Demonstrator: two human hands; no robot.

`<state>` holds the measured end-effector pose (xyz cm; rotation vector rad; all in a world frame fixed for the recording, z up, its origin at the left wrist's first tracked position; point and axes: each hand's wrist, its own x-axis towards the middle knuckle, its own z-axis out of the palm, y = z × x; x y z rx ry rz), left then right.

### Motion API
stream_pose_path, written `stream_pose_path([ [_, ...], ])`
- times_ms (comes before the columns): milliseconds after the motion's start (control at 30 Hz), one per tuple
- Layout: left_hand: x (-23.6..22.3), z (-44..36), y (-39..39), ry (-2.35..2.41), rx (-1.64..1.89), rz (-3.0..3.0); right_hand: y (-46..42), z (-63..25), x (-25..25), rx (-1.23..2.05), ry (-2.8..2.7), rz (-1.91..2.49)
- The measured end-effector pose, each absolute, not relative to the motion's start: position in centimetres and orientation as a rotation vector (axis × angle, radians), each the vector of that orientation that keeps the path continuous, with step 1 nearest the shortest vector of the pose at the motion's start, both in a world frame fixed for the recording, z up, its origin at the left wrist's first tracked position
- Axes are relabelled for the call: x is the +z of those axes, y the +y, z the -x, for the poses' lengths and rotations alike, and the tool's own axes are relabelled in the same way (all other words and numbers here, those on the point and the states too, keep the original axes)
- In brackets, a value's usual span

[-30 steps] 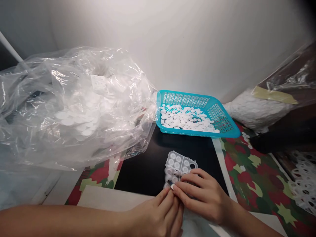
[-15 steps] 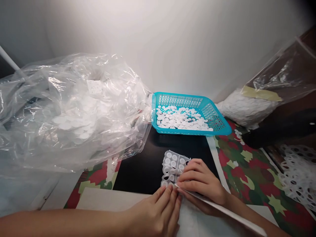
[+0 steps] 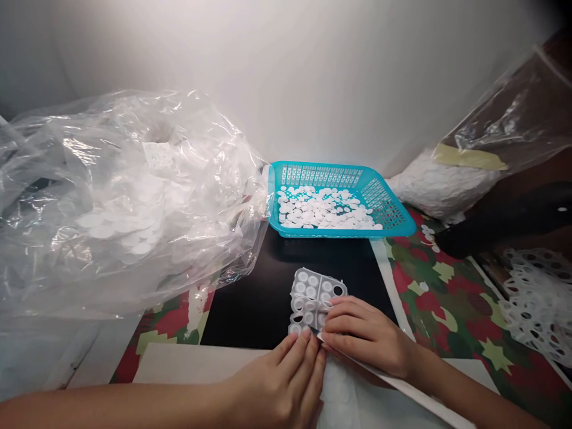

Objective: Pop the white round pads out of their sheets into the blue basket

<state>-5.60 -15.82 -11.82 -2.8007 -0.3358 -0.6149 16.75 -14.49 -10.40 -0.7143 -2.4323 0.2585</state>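
A translucent white sheet of round discs (image 3: 308,292) rises above the black board, with a few dark open holes among its discs. My left hand (image 3: 286,375) is closed at the sheet's near edge, fingertips pressed together on it. At the sheet's right side my right hand (image 3: 366,336) is closed, fingers bent over its edge; the thumb is hidden. A long white strip-like edge (image 3: 411,390) runs from under my right hand toward the lower right. Below my hands a paler, blurred translucent sheet (image 3: 337,387) with round shapes shows.
A turquoise basket (image 3: 346,233) with many loose white discs stands behind the black board (image 3: 250,298). On the left lies a big clear plastic bag (image 3: 201,196) of white pieces. A filled bag (image 3: 447,185) and punched-out sheets (image 3: 536,304) are at right, beside a black object (image 3: 504,229).
The view has shifted slightly. My right hand has moved a little lower along the sheet's right side, uncovering more discs and a hole. My left hand keeps its place at the near edge.
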Motion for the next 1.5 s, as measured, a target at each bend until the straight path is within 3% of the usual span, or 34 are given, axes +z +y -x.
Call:
stream_pose_path([
  [167, -11.9, 5.7, -15.8, -0.344, -0.614, 2.810, -14.9, -16.9, -10.5, 0.212, -2.476, 0.711],
  [367, -11.9, 5.5, -15.8, -0.310, -0.601, 2.796, -15.1, -16.5, -10.7, -0.103, -2.581, 0.647],
  [600, -12.1, 5.5, -15.8, -0.285, -0.603, 2.785, -14.9, -15.7, -10.6, -0.299, -2.474, 0.844],
  [733, -12.4, 5.6, -16.0, -0.304, -0.607, 2.789, -14.4, -16.1, -10.5, -0.114, -2.451, 0.821],
  [900, -12.4, 5.5, -15.8, -0.343, -0.621, 2.810, -14.5, -17.8, -9.7, 0.558, -2.278, 0.835],
  [967, -12.4, 5.6, -15.6, -0.368, -0.592, 2.818, -14.9, -18.5, -9.7, 0.684, -2.188, 0.868],
  [1200, -11.8, 5.6, -15.5, -0.361, -0.421, 2.840, -15.2, -19.7, -10.9, 0.474, -2.318, 0.728],
  [1500, -11.4, 5.6, -15.0, -0.331, -0.409, 2.896, -14.8, -20.0, -10.2, 0.460, -2.404, 0.727],
])
